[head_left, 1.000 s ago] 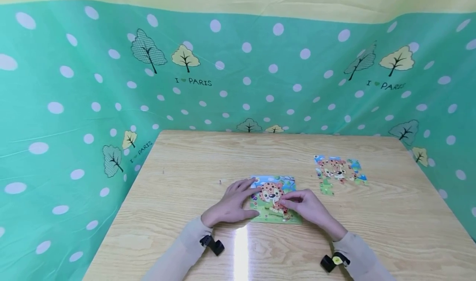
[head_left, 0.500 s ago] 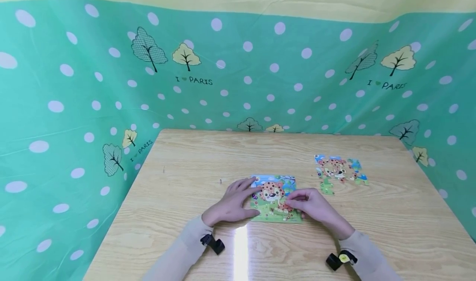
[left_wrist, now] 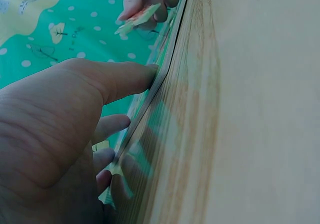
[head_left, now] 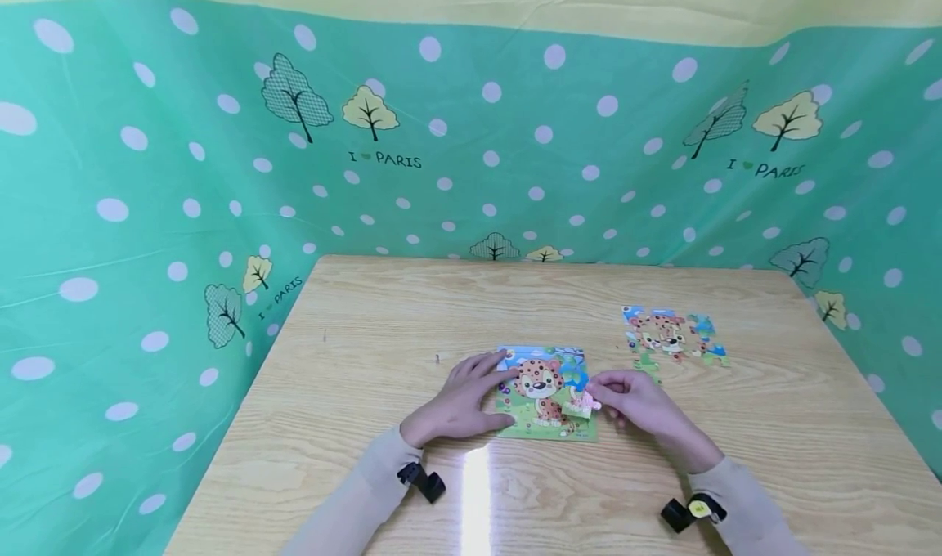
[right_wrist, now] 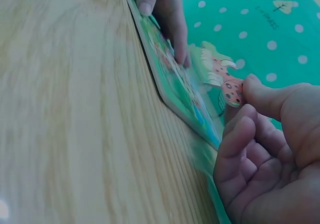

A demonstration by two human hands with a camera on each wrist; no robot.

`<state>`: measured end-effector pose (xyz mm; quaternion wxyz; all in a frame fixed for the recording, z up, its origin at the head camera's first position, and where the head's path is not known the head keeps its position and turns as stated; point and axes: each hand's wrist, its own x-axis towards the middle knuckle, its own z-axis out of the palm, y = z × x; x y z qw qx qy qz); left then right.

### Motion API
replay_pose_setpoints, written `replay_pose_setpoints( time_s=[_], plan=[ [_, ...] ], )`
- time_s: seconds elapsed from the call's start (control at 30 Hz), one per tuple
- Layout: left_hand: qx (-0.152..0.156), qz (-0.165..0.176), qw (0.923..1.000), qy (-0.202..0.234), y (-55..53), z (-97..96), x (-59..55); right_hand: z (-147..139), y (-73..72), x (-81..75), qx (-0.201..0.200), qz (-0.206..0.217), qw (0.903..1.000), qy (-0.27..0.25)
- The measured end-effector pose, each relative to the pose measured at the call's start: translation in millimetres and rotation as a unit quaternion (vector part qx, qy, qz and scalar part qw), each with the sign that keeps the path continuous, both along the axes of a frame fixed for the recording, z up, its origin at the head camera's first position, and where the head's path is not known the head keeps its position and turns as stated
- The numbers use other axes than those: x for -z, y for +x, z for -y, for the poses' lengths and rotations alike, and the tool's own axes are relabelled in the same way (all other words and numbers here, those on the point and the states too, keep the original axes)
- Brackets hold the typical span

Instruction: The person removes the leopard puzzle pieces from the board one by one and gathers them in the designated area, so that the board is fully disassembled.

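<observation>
A leopard picture board lies on the table, showing a spotted cub on grass under blue sky. My left hand rests at its left side, fingers spread over the edge; in the left wrist view the thumb meets the board's edge. My right hand pinches a puzzle piece between thumb and index finger above the board's right part. Up close in the right wrist view, that puzzle piece carries spotted orange fur, pale paws and green, and is raised off the board.
A partly joined leopard puzzle lies on the table at the back right, with gaps between its pieces. A tiny bit sits left of the board. Behind the wooden table hangs a green dotted curtain.
My right hand has moved right across the board with the puzzle piece, which now shows more fully and uncovers the cub's body. My left hand has stayed in place.
</observation>
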<state>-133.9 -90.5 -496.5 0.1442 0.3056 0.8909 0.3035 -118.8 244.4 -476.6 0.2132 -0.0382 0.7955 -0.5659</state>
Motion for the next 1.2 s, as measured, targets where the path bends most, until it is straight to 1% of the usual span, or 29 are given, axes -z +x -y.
replay_pose_setpoints(
  time_s=[0.1,0.23,0.47,0.73,1.03,1.2],
  plan=[
    [-0.001,0.001,1.0,0.0,-0.2,0.0,0.1,-6,-1.0,0.4,0.022,-0.011,0.9996,0.013],
    [-0.002,0.003,1.0,0.003,0.1,0.0,0.1,-17,-2.3,0.5,0.041,-0.026,0.998,0.04],
    [-0.001,0.001,1.0,0.008,-0.2,-0.1,0.5,-32,-3.2,2.8,0.059,-0.048,0.9933,0.088],
    [0.001,0.0,1.0,0.001,-0.4,-0.3,0.9,-43,-4.1,3.4,0.073,-0.052,0.9892,0.116],
    [0.001,-0.003,1.0,0.005,-0.6,0.0,1.8,-55,-5.6,1.9,0.096,-0.052,0.9857,0.128],
    [-0.001,-0.004,1.0,0.004,-0.6,-0.3,1.8,-65,-6.5,4.6,0.102,-0.052,0.9844,0.134]
  ],
)
